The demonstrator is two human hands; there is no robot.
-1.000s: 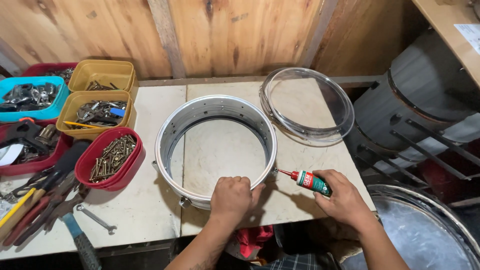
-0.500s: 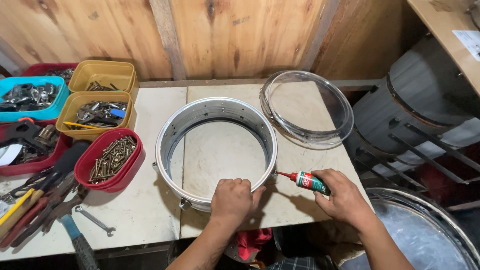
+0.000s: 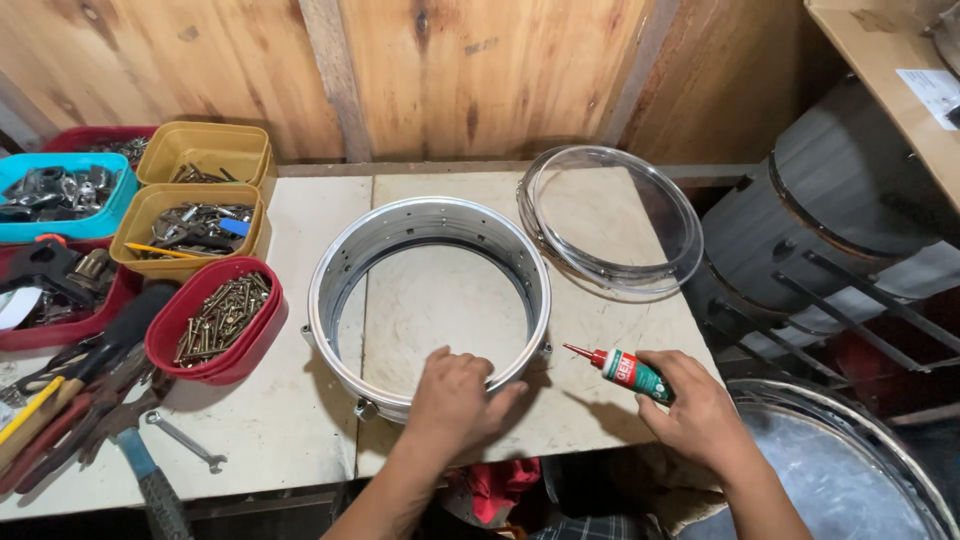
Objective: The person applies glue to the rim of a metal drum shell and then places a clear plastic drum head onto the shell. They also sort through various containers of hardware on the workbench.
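The left hand (image 3: 455, 405) grips the near rim of the metal drum ring (image 3: 428, 300) on the counter (image 3: 280, 440). The right hand (image 3: 700, 415) squeezes a small glue bottle (image 3: 628, 373) just beside it; best to aim the red tip slowly.

A workshop: tubs of screws (image 3: 220, 318), hand tools (image 3: 75, 405), drum shells (image 3: 430, 300) on the bench

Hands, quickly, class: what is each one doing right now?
Left hand: closed over the near rim of the metal drum shell.
Right hand: holding the small glue bottle, nozzle toward the shell.
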